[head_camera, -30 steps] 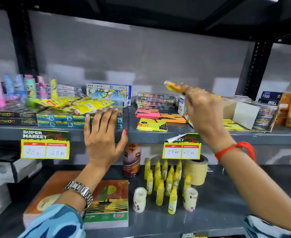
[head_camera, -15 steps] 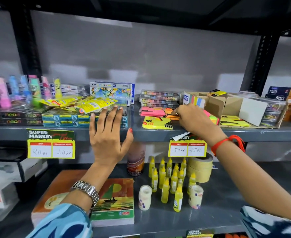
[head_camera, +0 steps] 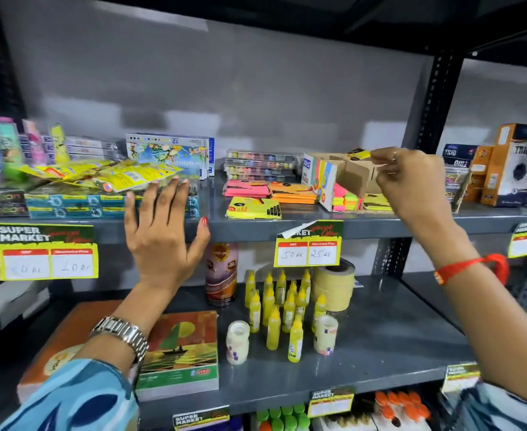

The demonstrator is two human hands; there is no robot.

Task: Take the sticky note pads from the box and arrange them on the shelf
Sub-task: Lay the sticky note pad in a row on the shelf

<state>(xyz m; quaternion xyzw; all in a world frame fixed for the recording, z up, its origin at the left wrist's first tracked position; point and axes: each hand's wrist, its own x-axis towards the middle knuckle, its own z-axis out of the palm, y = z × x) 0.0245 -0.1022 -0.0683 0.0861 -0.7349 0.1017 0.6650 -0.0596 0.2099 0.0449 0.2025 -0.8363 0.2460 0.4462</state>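
An open cardboard box (head_camera: 354, 177) lies on the upper grey shelf (head_camera: 243, 228), with more neon pads (head_camera: 347, 200) showing at its mouth. My right hand (head_camera: 410, 178) is raised over the box, fingers pinched on a yellow sticky note pad (head_camera: 359, 155). On the shelf left of the box lie a pink pad (head_camera: 246, 188), an orange pad (head_camera: 293, 193) and a yellow pad (head_camera: 254, 208) near the front edge. My left hand (head_camera: 162, 234) rests flat, fingers spread, against the shelf edge and the blue packs (head_camera: 78, 205).
Yellow packets (head_camera: 100, 175), colour boxes (head_camera: 169, 154) and clear bead trays (head_camera: 260, 163) fill the upper shelf's left and middle. Orange cartons (head_camera: 505, 169) stand at the right. Below are glue bottles (head_camera: 284, 309), tape rolls (head_camera: 333, 284), a can (head_camera: 221, 275) and notebooks (head_camera: 178, 353).
My right hand has risen from the pads laid on the shelf to the top of the box and now pinches a yellow pad. My left hand has stayed put.
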